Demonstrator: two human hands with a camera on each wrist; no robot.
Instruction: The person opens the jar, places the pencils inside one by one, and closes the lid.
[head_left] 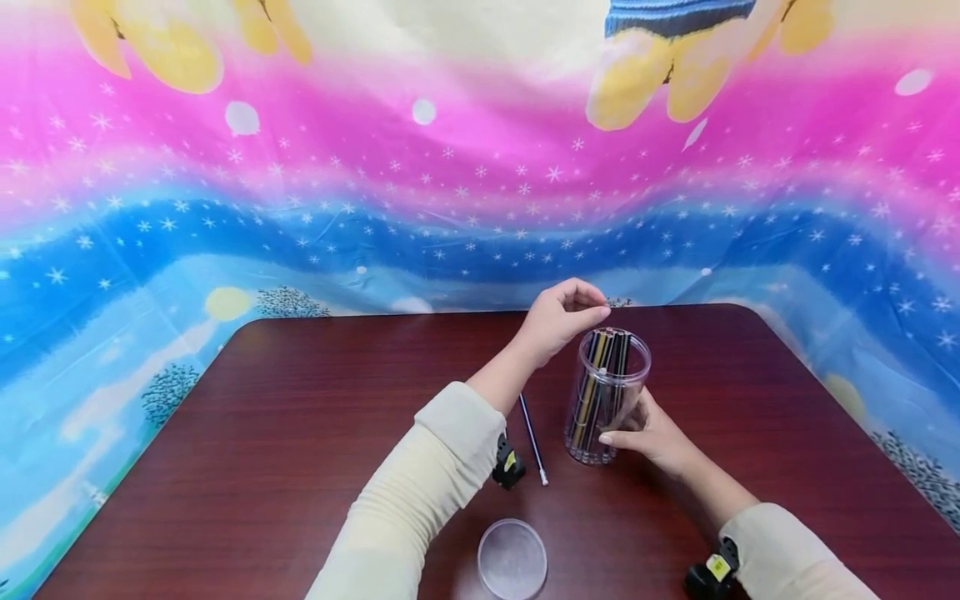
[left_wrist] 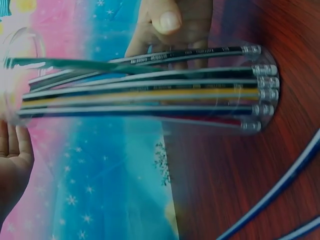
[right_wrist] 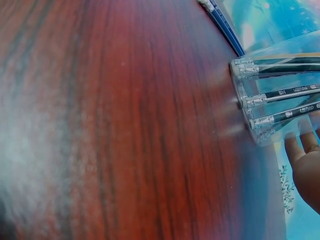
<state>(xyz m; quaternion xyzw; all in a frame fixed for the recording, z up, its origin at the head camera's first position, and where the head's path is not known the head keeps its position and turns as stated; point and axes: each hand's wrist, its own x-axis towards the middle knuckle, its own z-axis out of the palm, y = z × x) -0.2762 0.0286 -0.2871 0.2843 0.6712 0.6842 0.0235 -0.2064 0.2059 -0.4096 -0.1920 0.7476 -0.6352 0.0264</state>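
Observation:
A clear plastic jar (head_left: 573, 417) stands upright on the table, with several pencils (head_left: 600, 392) inside, their eraser ends down. My right hand (head_left: 652, 437) grips the jar low on its right side; in the left wrist view, the thumb of this hand (left_wrist: 167, 22) shows behind the jar wall. Above the jar's rim is my left hand (head_left: 558, 325), its fingers loosely bent and nothing visible between them. A green pencil (left_wrist: 75, 63) leans across the others in the jar. On the table left of the jar lies a blue-and-white striped pencil (head_left: 533, 437).
A round clear lid (head_left: 513, 558) lies flat near the table's front. A second striped pencil (left_wrist: 305, 229) shows at the corner of the left wrist view. The dark red wooden table (head_left: 300, 467) backs onto a colourful printed cloth (head_left: 360, 183).

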